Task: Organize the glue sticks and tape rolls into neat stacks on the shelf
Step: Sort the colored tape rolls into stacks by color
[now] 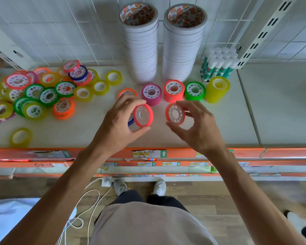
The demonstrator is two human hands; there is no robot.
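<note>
My left hand (118, 121) pinches a red tape roll (143, 115) above the shelf (237, 121), with a blue roll (130, 121) half hidden behind it in the palm. My right hand (196, 124) pinches a second red tape roll (175, 114) a short gap to the right. Behind the hands stand short stacks in a row: orange (128, 93), magenta (151, 94), red (174, 91), green (195, 91) and yellow (217, 89). A loose pile of coloured rolls (42, 91) covers the shelf's left. Glue sticks (219, 64) stand upright at the back right.
Two tall stacks of white tape (140, 45) (184, 46) stand against the tiled wall. A lone yellow roll (21, 137) lies near the orange front rail (245, 152). A slotted upright post (265, 30) rises at the right. White cords (88, 197) lie on the floor.
</note>
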